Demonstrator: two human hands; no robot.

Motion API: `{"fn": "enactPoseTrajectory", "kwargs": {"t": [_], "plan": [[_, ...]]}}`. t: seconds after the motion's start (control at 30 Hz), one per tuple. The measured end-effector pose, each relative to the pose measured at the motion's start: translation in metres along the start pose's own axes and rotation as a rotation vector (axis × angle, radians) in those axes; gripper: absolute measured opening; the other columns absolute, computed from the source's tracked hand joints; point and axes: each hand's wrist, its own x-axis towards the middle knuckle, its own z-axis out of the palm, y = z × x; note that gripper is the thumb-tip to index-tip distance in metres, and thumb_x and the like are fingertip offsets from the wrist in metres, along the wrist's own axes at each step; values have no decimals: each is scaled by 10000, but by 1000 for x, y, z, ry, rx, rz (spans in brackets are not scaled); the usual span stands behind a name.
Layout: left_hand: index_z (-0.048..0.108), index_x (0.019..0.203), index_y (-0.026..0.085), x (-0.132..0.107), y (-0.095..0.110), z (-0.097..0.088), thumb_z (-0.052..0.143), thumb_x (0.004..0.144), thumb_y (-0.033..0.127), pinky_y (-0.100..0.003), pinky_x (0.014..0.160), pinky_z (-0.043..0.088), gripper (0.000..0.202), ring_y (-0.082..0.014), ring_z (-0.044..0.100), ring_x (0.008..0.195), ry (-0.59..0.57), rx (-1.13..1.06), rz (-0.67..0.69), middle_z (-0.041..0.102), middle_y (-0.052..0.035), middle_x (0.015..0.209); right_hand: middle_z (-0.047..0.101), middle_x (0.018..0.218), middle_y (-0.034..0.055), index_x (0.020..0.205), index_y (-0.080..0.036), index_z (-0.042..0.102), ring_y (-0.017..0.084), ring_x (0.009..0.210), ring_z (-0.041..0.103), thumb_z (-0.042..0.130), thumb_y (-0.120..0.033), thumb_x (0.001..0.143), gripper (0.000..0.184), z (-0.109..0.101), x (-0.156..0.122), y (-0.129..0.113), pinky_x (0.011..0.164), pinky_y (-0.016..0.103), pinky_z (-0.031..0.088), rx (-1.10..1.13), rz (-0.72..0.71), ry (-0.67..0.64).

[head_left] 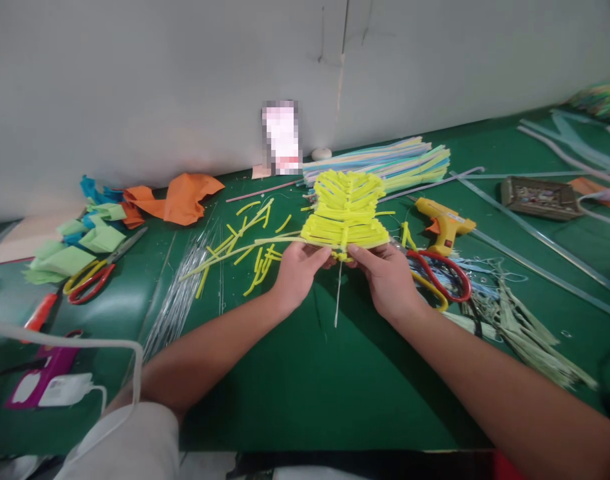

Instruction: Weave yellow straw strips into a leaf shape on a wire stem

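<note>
A bright yellow leaf shape made of pipe cleaners (345, 217) is held up over the green table, its rows spreading from a middle spine. A thin wire stem (337, 300) hangs from its lower end. My left hand (299, 270) pinches the lower left edge between thumb and fingers. On the lower right edge, my right hand (389, 277) has the same kind of pinch. Both thumbs lie near the spine; the fingertips behind the leaf are hidden. Left of the hands lie several cut yellow pipe-cleaner pieces (259, 270).
Behind the leaf lies a bundle of pastel pipe cleaners (415, 163). To the right are a yellow glue gun (445, 225), red-handled scissors (447, 275) and a small box (539, 197). Leftward lie wires (182, 293), other scissors (102, 270) and orange paper (185, 199). A phone (282, 137) leans on the wall.
</note>
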Motion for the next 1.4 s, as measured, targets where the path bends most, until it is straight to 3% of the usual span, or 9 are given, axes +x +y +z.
{"fn": "enactPoseTrajectory", "kwargs": {"t": [0.17, 0.5, 0.6, 1.03, 1.2, 1.4], "plan": [[661, 882, 142, 3, -1, -1, 787, 704, 324, -267, 632, 559, 285, -136, 680, 644, 142, -23, 58, 738, -45, 778, 727, 838, 10, 802, -196, 742, 119, 677, 588, 843, -274, 621, 222, 2, -1, -2, 642, 266, 480, 25, -8, 47], [647, 838, 136, 1, 2, 2, 777, 692, 287, -250, 603, 550, 247, -120, 667, 614, 180, -84, 52, 734, -42, 756, 670, 649, -6, 779, -184, 749, 115, 585, 562, 842, -339, 646, 224, 0, -1, -1, 604, 269, 466, -67, 89, -48], [645, 824, 140, 1, 4, 3, 777, 687, 283, -257, 609, 546, 238, -120, 665, 614, 183, -102, 56, 731, -37, 747, 687, 683, 3, 788, -185, 756, 114, 596, 564, 844, -332, 645, 223, 0, -2, -1, 615, 271, 464, -69, 96, -62], [675, 812, 133, -3, 4, 5, 792, 691, 313, -264, 620, 556, 247, -140, 685, 640, 139, -29, 57, 736, -50, 736, 721, 747, 28, 808, -170, 759, 128, 619, 585, 843, -367, 646, 269, -1, 1, -1, 625, 288, 482, -41, 91, -61], [701, 871, 140, -4, 4, 5, 791, 702, 324, -278, 639, 567, 265, -140, 686, 649, 83, -11, 49, 752, -60, 803, 675, 638, 7, 775, -174, 744, 133, 603, 584, 848, -373, 639, 263, 0, 1, -1, 634, 292, 484, -19, 84, -21], [690, 934, 154, -4, 2, 4, 773, 732, 364, -277, 643, 560, 303, -142, 688, 673, 7, 46, 55, 749, -54, 839, 740, 850, 34, 815, -194, 736, 152, 688, 629, 833, -369, 639, 267, 2, 0, -2, 661, 308, 510, 25, 63, -14]]}}
